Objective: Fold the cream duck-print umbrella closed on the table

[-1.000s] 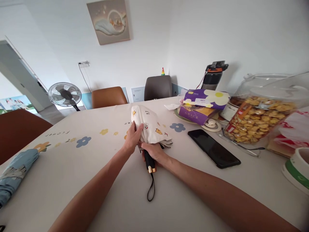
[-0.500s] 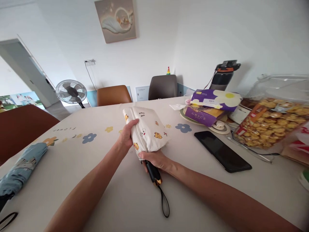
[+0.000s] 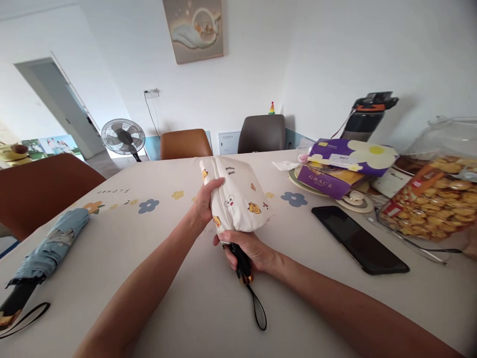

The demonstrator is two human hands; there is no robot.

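A folded cream umbrella (image 3: 238,199) with small cartoon prints is held above the middle of the table (image 3: 186,298). My left hand (image 3: 205,203) is wrapped round the left side of its canopy. My right hand (image 3: 249,248) grips the black handle just below the fabric. A gold ring ends the handle, and a black wrist strap (image 3: 259,311) trails from it onto the tablecloth.
A blue folded umbrella (image 3: 44,251) lies at the table's left edge. A black phone (image 3: 359,239) lies to the right. Further right are a purple box (image 3: 343,161) on a plate and a clear tub of snacks (image 3: 432,199). Chairs stand around the table, a fan on the floor behind.
The cream umbrella's canopy has been turned in my hands and my left hand has slid higher on it. The view has shifted left, showing more of the blue umbrella.
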